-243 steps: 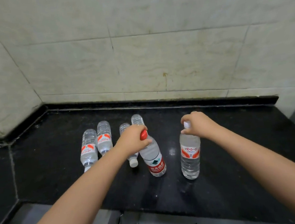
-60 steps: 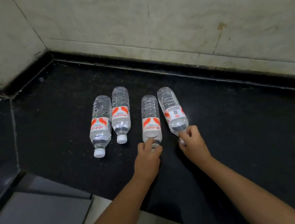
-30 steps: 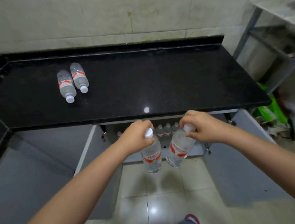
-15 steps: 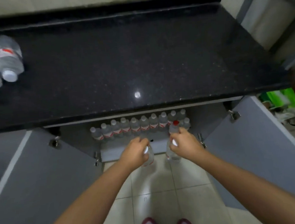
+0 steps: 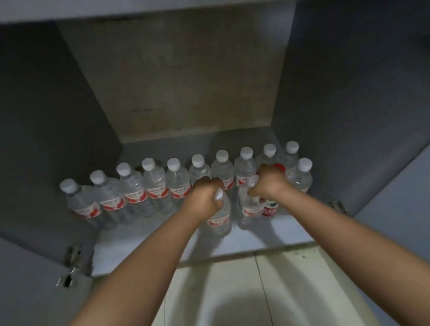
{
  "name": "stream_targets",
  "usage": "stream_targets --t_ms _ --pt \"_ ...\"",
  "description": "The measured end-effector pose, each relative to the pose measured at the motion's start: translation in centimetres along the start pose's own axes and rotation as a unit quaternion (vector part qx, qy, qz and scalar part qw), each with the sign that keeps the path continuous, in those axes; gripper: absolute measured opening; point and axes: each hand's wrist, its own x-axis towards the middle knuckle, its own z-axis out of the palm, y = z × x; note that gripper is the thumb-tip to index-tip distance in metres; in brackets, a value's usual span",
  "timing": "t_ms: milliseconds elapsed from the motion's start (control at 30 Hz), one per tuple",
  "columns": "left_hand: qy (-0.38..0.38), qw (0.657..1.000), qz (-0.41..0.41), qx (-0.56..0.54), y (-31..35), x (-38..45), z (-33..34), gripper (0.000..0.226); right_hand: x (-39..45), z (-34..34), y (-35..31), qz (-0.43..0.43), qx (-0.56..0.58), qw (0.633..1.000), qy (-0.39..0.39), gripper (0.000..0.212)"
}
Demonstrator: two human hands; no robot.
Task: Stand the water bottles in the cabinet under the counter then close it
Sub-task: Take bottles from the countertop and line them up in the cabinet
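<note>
Inside open cabinet (image 5: pixel 189 87), I see row of bottles (image 5: pixel 156 186) standing upright across shelf floor (image 5: pixel 142 236), left wall to right wall. My left hand (image 5: pixel 206 194) grips bottle (image 5: pixel 220 219) in front of row, centre. My right hand (image 5: pixel 267 181) holds second bottle (image 5: pixel 248 212) just right of it. Doors swung open either side; floor tiles (image 5: pixel 221 305) below shelf.

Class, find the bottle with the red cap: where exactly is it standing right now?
In the head view, the red-capped bottle stands on the cabinet floor at right, behind the right hand, beside the clear bottle that hand grips.
</note>
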Motion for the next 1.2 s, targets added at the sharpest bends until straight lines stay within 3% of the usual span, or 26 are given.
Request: stream_targets --t_ms 67,233,600,800,967,1067,1133,1200 --pt "0.003 1.000 -0.003 0.000 -0.3 1.7 0.7 0.033 1.5 0.7 0.4 -0.008 0.010 1.000 0.027 0.019" --pt "-0.007 1.000 -0.027 -0.011 -0.8 4.6 1.5 0.031 4.2 2.1 0.7 -0.019 0.048 0.998 0.042 0.034" --pt "0.037 0.999 0.017 -0.022 0.3 7.3 2.5 0.026 6.2 3.1 1.7 -0.009 0.063 0.996 0.062 0.038" --pt "0.014 1.000 0.012 -0.019 0.1 7.0 2.6 0.032 6.4 3.5 2.1 -0.021 0.038 0.996 0.073 0.039" --pt "-0.004 0.999 0.006 -0.040 0.1 5.4 2.1 0.053 5.6 3.5 2.1 -0.036 -0.017 0.995 0.086 0.051" --pt "-0.007 1.000 -0.013 0.019 -0.5 3.7 1.4 0.049 3.9 3.3 1.4 -0.055 -0.128 0.972 0.191 0.059" --pt "-0.009 0.999 -0.035 0.038 -0.5 1.6 0.2 0.046 2.7 3.1 0.5 -0.083 -0.145 0.959 0.231 0.053" --pt "0.021 0.998 -0.023 0.053 0.0 -0.8 -1.3 0.040 1.1 3.0 -0.5 -0.121 -0.127 0.962 0.211 0.045"
